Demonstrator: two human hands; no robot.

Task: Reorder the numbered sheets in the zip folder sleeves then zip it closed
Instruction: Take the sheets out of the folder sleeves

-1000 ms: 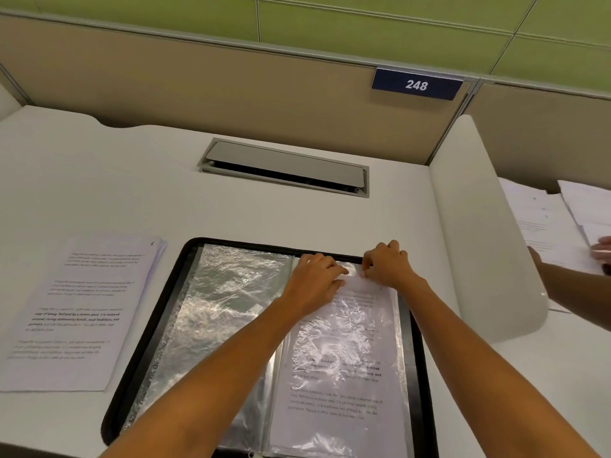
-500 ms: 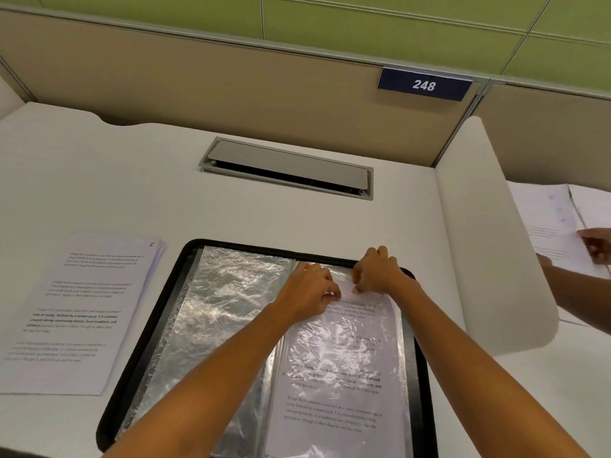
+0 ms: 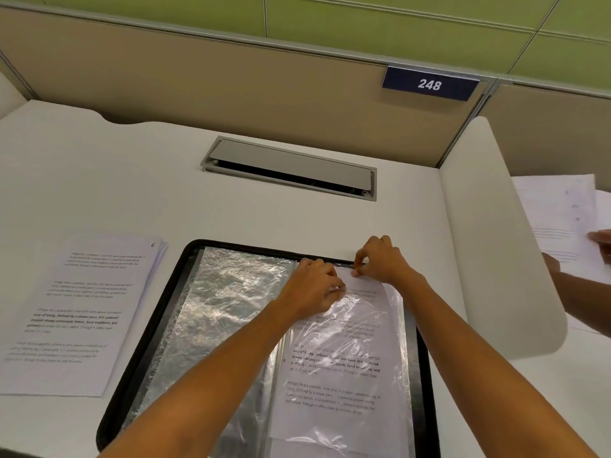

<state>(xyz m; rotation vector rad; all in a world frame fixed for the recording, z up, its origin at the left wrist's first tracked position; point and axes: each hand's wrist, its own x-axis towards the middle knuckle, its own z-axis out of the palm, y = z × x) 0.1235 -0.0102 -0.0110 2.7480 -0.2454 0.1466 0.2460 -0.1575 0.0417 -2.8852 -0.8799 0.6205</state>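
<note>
Zip folder [image 3: 153, 342] lies open flat, lower centre of frame, black rim toward me, zip not yet run. Two clear sleeves show: the empty sleeve [image 3: 224, 309] on the frame-left half, crinkled and shiny, and the filled sleeve [image 3: 393, 325] on the frame-right half with a printed sheet [image 3: 334, 391] inside. Both hands are at that sleeve's top edge, which I take to be the mouth where paper goes in or out. Right hand [image 3: 380, 259]: fingers narrow, thumb and forefinger pinching the sheet's top edge near its corner. Left hand [image 3: 310, 289]: fingers curled down onto the sleeve mouth just beside it, probably gripping the film so it stays put. Paper or plastic under them, I cannot tell. My read: one hand steadies the pocket, the other works the paper. The loose stack [image 3: 76, 309] sits at frame left, apart from the folder, with a handwritten 6 on the top page, likely parked there for sorting. The bench [image 3: 132, 180] is plain white with a grey cable hatch [image 3: 291, 166] above centre. A beige partition [image 3: 231, 77] sits behind, with plate 248 [image 3: 429, 84] at upper right and green wall above it. A white divider [image 3: 489, 226] stands at right, and beyond it another person's hand [image 3: 601, 242] holds papers [image 3: 555, 209].
</note>
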